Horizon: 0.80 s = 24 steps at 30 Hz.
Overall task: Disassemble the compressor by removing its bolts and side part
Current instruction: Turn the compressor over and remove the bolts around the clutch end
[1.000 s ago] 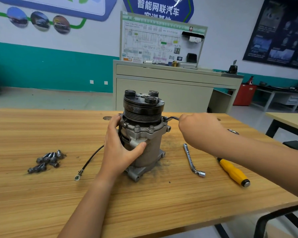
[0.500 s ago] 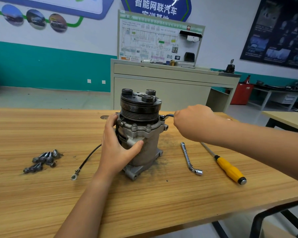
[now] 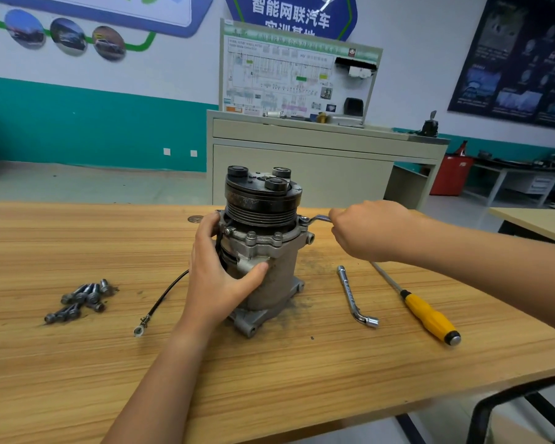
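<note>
The grey compressor [image 3: 276,274] stands upright on the wooden table [image 3: 269,379], its black pulley [image 3: 263,200] on top. My left hand [image 3: 218,277] grips its body from the left, thumb across the front. My right hand [image 3: 366,232] holds a small wrench [image 3: 316,219] whose ring end sits on a bolt at the flange's upper right. Several removed bolts [image 3: 80,299] lie in a heap at the table's left.
An L-shaped socket wrench [image 3: 354,296] and a yellow-handled screwdriver [image 3: 430,315] lie to the right of the compressor. A black cable with a ring terminal [image 3: 161,299] trails to its left. A grey cabinet [image 3: 302,161] stands behind the table.
My right hand has swung the wrench handle a little away from me, toward the far side of the table. My left hand keeps its grip on the compressor.
</note>
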Tool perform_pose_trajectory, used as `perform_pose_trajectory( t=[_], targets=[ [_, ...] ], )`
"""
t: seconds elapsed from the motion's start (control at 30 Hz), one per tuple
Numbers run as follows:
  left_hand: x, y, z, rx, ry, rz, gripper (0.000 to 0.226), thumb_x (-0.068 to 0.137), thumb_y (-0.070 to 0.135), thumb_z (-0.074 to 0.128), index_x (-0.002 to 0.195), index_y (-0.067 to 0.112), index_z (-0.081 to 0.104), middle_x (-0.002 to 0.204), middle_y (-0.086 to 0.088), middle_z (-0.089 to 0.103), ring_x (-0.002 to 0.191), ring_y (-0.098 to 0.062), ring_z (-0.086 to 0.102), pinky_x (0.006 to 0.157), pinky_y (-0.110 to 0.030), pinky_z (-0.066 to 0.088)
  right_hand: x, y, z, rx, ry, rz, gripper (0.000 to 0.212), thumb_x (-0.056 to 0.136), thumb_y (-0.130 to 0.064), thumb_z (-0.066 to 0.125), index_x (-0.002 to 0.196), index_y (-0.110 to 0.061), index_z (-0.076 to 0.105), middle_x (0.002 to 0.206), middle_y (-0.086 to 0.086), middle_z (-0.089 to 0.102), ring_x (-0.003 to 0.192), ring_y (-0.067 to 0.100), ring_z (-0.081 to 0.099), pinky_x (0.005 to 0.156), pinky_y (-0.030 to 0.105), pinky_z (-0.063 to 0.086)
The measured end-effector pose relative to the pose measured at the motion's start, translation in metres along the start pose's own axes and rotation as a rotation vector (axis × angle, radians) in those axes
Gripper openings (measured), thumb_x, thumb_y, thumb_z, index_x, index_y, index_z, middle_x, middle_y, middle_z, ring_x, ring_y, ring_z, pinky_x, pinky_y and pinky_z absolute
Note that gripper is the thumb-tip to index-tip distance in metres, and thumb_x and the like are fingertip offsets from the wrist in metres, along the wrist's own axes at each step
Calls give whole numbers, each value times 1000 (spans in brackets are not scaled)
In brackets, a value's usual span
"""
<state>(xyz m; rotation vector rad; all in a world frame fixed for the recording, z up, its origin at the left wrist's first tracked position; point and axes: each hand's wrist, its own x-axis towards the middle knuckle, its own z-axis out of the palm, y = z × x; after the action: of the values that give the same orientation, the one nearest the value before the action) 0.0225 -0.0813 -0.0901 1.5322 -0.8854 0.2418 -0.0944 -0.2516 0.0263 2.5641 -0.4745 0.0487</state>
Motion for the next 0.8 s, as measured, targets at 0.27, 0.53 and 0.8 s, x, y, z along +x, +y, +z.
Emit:
perform_pose_trajectory(
  t=[0.27,0.53,0.8],
  targets=[
    [0,1,-1,-7,-7,16,85,57,56,65,127,50,16,130,24,32,128,-4,32,109,-40,32,2,9,5,-122,6,-25,23,96,-22,33,114,-13,44,61,-3,41,51,11,41,42,23,29],
    [1,0,0,-2,5,40,82,58,54,66,126,53,18,130,33,29,127,-1,33,108,-42,34,45,14,25,-143,150,-3,30,91,-1,43,119,-11,46,100,5,61,91,24,58,85,34,40],
    [1,-3,2,-17,13,26,86,59,53,67,130,47,19,136,16,35,131,-8,33,108,-45,33,60,10,37,-33,376,34,29,94,-5,41,121,-10,50,110,10,63,102,26,56,103,37,29]
  ],
)
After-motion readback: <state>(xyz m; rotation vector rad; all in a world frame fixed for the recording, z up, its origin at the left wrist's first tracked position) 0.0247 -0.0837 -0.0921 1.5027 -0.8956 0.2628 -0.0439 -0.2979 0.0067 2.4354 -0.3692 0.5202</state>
